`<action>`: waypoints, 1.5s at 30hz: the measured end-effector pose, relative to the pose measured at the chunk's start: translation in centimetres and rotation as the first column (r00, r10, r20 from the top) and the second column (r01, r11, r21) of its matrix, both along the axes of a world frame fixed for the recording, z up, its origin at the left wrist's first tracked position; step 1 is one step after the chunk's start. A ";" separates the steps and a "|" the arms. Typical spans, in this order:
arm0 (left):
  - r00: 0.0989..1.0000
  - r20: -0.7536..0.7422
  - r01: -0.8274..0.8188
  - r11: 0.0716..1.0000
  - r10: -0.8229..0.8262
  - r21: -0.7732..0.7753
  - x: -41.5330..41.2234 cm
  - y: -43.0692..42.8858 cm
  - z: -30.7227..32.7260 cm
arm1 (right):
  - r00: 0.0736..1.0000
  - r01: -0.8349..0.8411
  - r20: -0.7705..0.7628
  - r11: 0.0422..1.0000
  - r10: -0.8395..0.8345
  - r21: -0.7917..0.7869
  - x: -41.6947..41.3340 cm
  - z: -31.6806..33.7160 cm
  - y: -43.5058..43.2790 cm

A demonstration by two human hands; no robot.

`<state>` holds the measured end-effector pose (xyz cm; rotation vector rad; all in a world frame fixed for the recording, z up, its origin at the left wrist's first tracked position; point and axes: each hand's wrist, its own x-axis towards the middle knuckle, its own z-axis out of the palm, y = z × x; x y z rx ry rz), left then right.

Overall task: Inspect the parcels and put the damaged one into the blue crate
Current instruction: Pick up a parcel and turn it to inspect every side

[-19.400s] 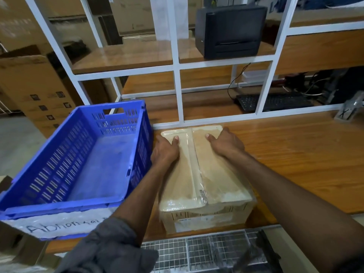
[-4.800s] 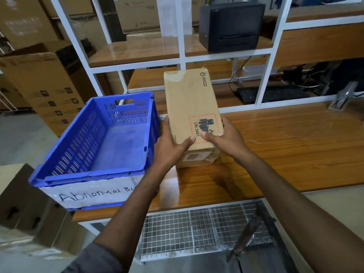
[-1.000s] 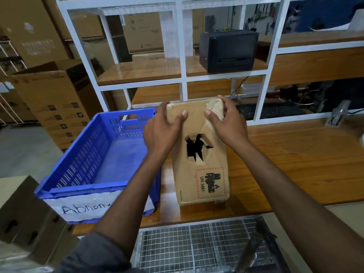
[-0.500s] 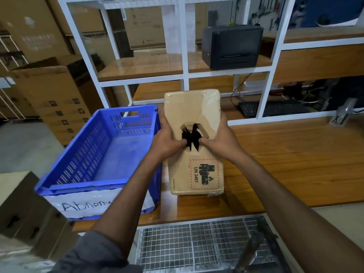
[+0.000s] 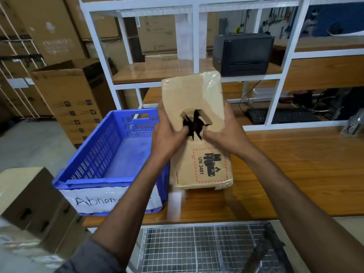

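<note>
A brown cardboard parcel (image 5: 192,95) stands tilted on the wooden bench, its lower end resting on the wood. A jagged black hole (image 5: 194,124) is torn in its upper face, above a red-bordered UN 3481 battery label (image 5: 208,166). My left hand (image 5: 167,134) grips the parcel's left side with the thumb at the hole's edge. My right hand (image 5: 224,133) grips its right side, thumb at the hole as well. The blue crate (image 5: 110,146), empty and labelled "Abnorm…", sits just left of the parcel.
A white metal shelf frame (image 5: 195,46) rises behind the bench, with a black printer (image 5: 243,54) on a shelf and a keyboard (image 5: 279,116) behind it. Cardboard boxes (image 5: 67,95) stand at the left. A wire mesh rack (image 5: 197,249) lies below the bench's front edge.
Both hands slid from the parcel's top end down to the torn hole, thumbs now at its edges. The parcel has tipped up slightly towards me.
</note>
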<state>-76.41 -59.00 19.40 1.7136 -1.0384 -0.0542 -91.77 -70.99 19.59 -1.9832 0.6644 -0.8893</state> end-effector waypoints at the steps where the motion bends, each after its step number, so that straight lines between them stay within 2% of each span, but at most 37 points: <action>1: 1.000 -0.013 -0.006 1.000 0.006 -0.024 0.0 0.1 0.5 | 1.000 0.001 0.013 1.000 0.000 -0.009 0.1 0.6 0.1; 5: 0.999 -0.054 -0.018 0.990 0.011 -0.138 0.1 0.7 2.5 | 0.994 0.022 0.106 0.996 -0.012 -0.086 0.5 3.6 0.9; 10: 1.000 -0.010 0.013 0.971 -0.016 -0.238 0.3 1.5 4.0 | 0.976 0.028 0.216 0.987 0.008 -0.161 1.2 6.2 1.3; 18: 0.999 0.049 0.038 0.940 -0.022 -0.340 0.7 0.6 5.2 | 0.973 -0.030 0.216 0.979 0.074 -0.203 0.9 6.2 0.8; 21: 0.995 0.089 0.077 0.956 -0.054 -0.284 1.0 0.3 5.1 | 0.972 -0.074 0.211 0.985 0.107 -0.155 0.6 5.3 0.0; 24: 0.975 0.069 0.219 0.958 -0.209 -0.187 1.7 0.3 5.1 | 0.973 -0.140 0.167 0.983 0.159 -0.121 -0.5 4.6 -1.2; 28: 0.907 0.022 0.419 0.908 -0.420 0.020 1.9 0.7 4.7 | 0.980 -0.165 0.097 0.983 0.173 -0.079 -1.8 3.7 -2.7; 31: 0.865 0.019 0.497 0.860 -0.502 0.113 1.6 0.5 3.8 | 0.988 -0.130 0.073 0.991 0.133 -0.044 -2.5 2.7 -3.4; 40: 0.897 0.167 0.381 0.908 -0.409 0.177 1.0 -0.6 -1.8 | 0.999 -0.002 -0.036 1.000 0.001 -0.010 -3.0 -1.8 -2.8; 45: 0.932 0.195 0.287 0.951 -0.305 0.114 0.1 -1.2 -4.0 | 0.988 0.146 0.063 0.989 -0.144 -0.034 -2.4 -5.2 -0.3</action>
